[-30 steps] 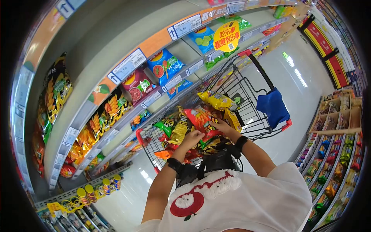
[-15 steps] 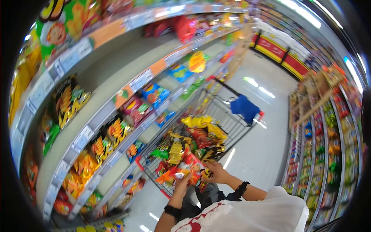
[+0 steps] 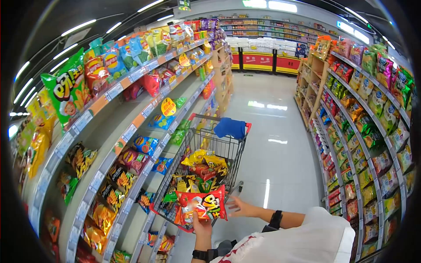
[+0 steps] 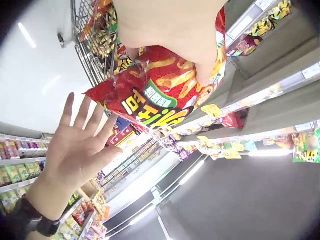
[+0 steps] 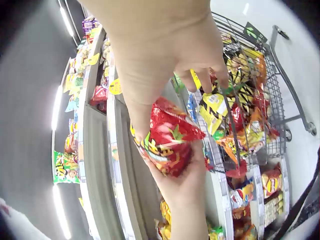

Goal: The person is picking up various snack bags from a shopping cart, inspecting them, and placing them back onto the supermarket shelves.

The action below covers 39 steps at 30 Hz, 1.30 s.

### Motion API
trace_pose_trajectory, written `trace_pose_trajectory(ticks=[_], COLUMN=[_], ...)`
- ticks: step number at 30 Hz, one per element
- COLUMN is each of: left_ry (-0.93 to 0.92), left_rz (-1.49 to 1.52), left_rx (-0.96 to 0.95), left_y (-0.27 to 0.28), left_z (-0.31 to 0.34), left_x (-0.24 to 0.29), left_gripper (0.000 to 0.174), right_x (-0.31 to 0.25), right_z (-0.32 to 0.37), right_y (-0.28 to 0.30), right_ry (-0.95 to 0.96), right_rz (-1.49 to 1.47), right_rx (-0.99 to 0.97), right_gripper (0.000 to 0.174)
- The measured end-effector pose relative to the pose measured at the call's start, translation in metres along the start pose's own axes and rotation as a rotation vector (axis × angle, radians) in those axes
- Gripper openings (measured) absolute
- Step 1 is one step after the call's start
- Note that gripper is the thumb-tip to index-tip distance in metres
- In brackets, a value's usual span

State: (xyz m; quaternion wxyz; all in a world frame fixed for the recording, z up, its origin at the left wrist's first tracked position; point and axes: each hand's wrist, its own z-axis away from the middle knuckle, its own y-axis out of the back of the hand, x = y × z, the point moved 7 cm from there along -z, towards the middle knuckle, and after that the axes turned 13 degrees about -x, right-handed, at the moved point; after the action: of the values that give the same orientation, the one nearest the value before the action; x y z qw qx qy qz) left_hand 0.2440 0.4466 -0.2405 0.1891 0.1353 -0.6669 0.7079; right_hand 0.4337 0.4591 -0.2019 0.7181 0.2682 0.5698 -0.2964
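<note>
My left hand (image 3: 202, 228) grips a red bag of snacks (image 3: 206, 205) at its lower edge, thumb across its front. The left wrist view shows that bag (image 4: 150, 95) printed with yellow sticks and large lettering, the left hand (image 4: 167, 27) over its top. Just right of the bag, my right hand (image 3: 242, 207) is spread and holds nothing. Its fingers are straight and apart in the left wrist view, where the palm of the right hand (image 4: 80, 150) shows. Behind the bag stands a wire shopping cart (image 3: 240, 153) with several snack bags (image 3: 204, 164) piled inside.
Shelves (image 3: 131, 131) of snack bags run along the left, close beside the cart. More stocked shelves (image 3: 355, 153) line the right. Between them the shiny aisle floor (image 3: 274, 127) leads to red and yellow counters (image 3: 258, 61). A blue cloth (image 3: 231, 128) hangs on the cart's far end.
Both hands came back from the pile in the cart with the red bag of snacks. My right hand has let go of it and opened. The head view has tilted up along the aisle.
</note>
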Motion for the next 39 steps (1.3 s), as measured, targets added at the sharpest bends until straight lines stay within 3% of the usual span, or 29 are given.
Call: trace_pose_trajectory(ticks=[2,3,6,8,10,12,15,18,21,24,25,28,32,34,36,37,39], left_ry=[-0.030,-0.040,-0.038,0.047,0.034,-0.042,0.057,0.175,0.024,0.084,0.060,0.001,-0.095,-0.101,-0.059,-0.200,-0.198], left_rz=[-0.104,-0.165,-0.378,-0.715,-0.790,-0.958,-0.819,-0.682,-0.812,-0.799,-0.803,-0.494,-0.470,-0.736,-1.115,-1.276,-1.331], left_rx=[-0.100,-0.134,-0.178,-0.212,-0.469,-0.629,-0.670,-0.557,-0.537,-0.286,-0.237,-0.226,-0.282,-0.348,-0.430,-0.542,-0.650], left_y=[-0.013,-0.020,-0.030,-0.091,-0.145,-0.183,-0.198,-0.200,-0.225,-0.213,-0.209,-0.233,-0.258,-0.262,-0.268,-0.285,-0.291], left_z=[0.023,0.032,0.074,0.117,0.138,0.152,0.173,0.189,0.198,0.205,0.207,0.216,0.214,0.211,0.210,0.215,0.213], left_x=[-0.018,-0.030,-0.063,-0.057,-0.060,-0.064,-0.079,-0.105,-0.123,-0.132,-0.132,-0.135,-0.152,-0.169,-0.186,-0.189,-0.195], left_gripper=[0.042,0.046,0.064,0.085,0.100,0.107,0.115,0.104,0.080,0.058,0.050,0.049,0.049,0.046,0.044,0.047,0.056], right_x=[-0.003,0.004,0.015,0.002,0.001,-0.039,-0.080,-0.094,-0.107,-0.108,-0.115,-0.101,-0.055,-0.066,-0.044,-0.042,-0.044], right_z=[0.024,0.030,0.062,0.096,0.133,0.171,0.227,0.269,0.297,0.318,0.327,0.339,0.324,0.323,0.320,0.321,0.337], right_y=[-0.023,-0.021,0.007,0.023,0.043,0.055,0.069,0.068,0.060,0.056,0.053,0.067,0.038,0.018,0.023,0.027,0.049], right_ry=[0.051,0.226,0.311,0.331,0.198,0.447,0.476,0.436,0.389,0.407,0.413,0.675,0.663,0.883,0.777,0.722,0.694], right_rz=[-0.060,-0.169,-0.375,-0.474,-0.451,-0.430,-0.187,0.032,0.162,0.158,0.074,-0.374,-0.714,-0.730,-0.725,-0.720,-0.622], right_rx=[-0.074,-0.010,0.120,0.104,0.110,0.118,0.209,0.268,0.306,0.334,0.298,0.293,0.090,0.094,0.002,-0.048,0.116], right_gripper=[0.100,0.093,0.082,0.077,0.072,0.070,0.072,0.074,0.075,0.076,0.079,0.083,0.086,0.069,0.055,0.048,0.037])
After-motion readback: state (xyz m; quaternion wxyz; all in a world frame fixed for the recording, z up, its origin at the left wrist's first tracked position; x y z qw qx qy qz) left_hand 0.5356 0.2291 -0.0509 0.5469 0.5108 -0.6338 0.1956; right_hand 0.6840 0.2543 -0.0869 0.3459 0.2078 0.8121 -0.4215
